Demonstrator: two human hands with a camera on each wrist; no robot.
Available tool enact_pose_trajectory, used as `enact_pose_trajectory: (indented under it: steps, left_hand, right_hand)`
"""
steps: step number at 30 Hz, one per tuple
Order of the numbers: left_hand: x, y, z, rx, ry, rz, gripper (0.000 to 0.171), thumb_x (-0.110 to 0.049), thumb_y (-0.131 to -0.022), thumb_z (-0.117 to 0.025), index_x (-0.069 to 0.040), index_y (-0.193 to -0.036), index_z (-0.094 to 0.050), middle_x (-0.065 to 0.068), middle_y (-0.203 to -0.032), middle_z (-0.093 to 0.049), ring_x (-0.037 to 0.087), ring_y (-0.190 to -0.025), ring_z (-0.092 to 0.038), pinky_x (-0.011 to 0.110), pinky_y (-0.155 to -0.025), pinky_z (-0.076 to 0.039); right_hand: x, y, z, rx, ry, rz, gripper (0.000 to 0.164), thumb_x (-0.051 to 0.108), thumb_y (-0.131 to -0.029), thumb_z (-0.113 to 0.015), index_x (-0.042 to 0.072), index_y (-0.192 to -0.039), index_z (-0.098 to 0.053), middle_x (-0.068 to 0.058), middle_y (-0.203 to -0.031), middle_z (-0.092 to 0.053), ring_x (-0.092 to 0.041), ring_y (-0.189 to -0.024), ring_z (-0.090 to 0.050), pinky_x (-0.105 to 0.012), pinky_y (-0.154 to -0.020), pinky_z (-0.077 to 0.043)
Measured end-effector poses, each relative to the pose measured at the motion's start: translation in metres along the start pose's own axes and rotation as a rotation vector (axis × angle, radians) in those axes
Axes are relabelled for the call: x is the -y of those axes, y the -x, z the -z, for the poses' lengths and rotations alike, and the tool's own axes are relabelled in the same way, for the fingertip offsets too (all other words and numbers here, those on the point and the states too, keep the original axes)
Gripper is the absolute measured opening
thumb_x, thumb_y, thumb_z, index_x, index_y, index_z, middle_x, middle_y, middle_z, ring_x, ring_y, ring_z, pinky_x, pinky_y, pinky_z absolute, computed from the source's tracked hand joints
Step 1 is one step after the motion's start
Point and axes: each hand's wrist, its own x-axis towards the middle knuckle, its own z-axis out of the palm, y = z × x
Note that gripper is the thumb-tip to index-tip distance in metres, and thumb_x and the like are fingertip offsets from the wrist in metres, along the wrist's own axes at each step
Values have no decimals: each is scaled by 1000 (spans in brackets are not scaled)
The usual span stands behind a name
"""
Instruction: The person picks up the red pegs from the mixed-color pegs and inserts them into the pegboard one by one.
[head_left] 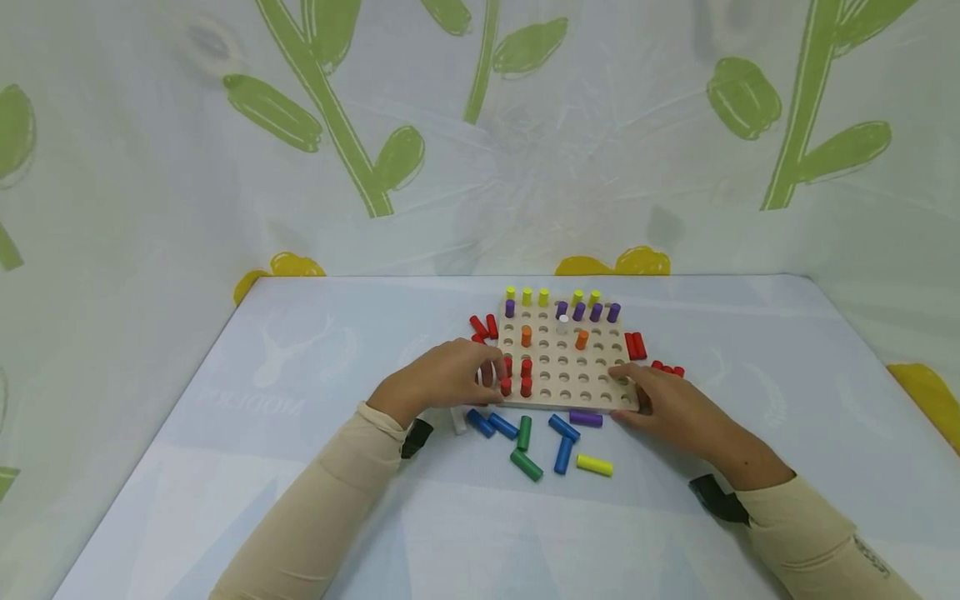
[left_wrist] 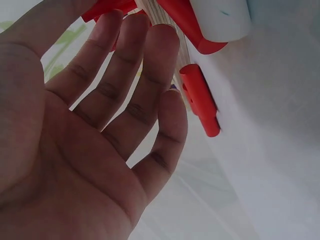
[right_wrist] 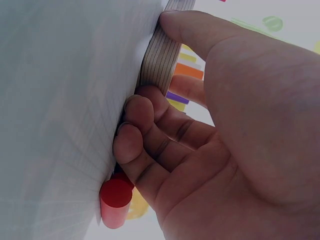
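A wooden pegboard (head_left: 573, 379) lies on the table, with coloured pegs standing in some of its holes. My left hand (head_left: 453, 375) is at its front left corner, fingers loosely bent beside several upright red pegs (head_left: 527, 368). In the left wrist view its fingertips (left_wrist: 161, 42) reach the board's edge and red pegs; the thumb tip is cut off, so I cannot tell whether it pinches anything. My right hand (head_left: 671, 408) grips the front right corner. Its thumb (right_wrist: 175, 25) presses the layered front edge, while the other fingers bend round the side.
Several loose pegs lie in front of the board, among them a purple peg (head_left: 586, 418), a yellow peg (head_left: 595, 465) and a green peg (head_left: 527, 465). Red pegs (head_left: 635, 346) lie to its right, others to its left. A white peg (left_wrist: 222, 20) is near my left hand.
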Motion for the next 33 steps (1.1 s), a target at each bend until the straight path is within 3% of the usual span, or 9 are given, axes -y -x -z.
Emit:
enact_pose_trajectory:
  steps: [6, 14, 26, 33]
  left_hand:
    - [0, 0, 0, 26, -33, 44, 20, -34, -86, -80, -25, -100, -71, -8, -87, -65, 13, -85, -60, 27, -73, -52]
    - [3, 1, -1, 43, -45, 40, 16, -27, -85, -81, -24, -97, -71, -8, -85, -65, 13, -85, -60, 27, -73, -52]
    - [6, 1, -3, 35, -62, 10, 12, -18, -86, -80, -21, -90, -68, -8, -82, -65, 11, -79, -60, 26, -74, -51]
    - [5, 1, -3, 46, -60, 42, 11, -19, -86, -80, -21, -90, -70, -7, -81, -65, 13, -81, -60, 26, -76, -51]
  right_hand:
    - [0, 0, 1, -3, 2, -1, 69, 35, -84, -81, 9, -142, -53, -8, -110, -65, -19, -91, -53, -43, -90, -57]
    - [0, 2, 0, -22, -2, 18, 68, 33, -84, -81, 8, -141, -53, -16, -126, -64, -21, -96, -56, -50, -97, -54]
    - [-1, 0, -1, -14, 0, 13, 69, 34, -84, -81, 9, -142, -53, -17, -129, -64, -22, -98, -57, -50, -97, -54]
    - [-1, -1, -1, -10, 0, 11, 69, 34, -84, -81, 9, -142, -53, -16, -128, -63, -22, -97, -56, -49, -97, -54]
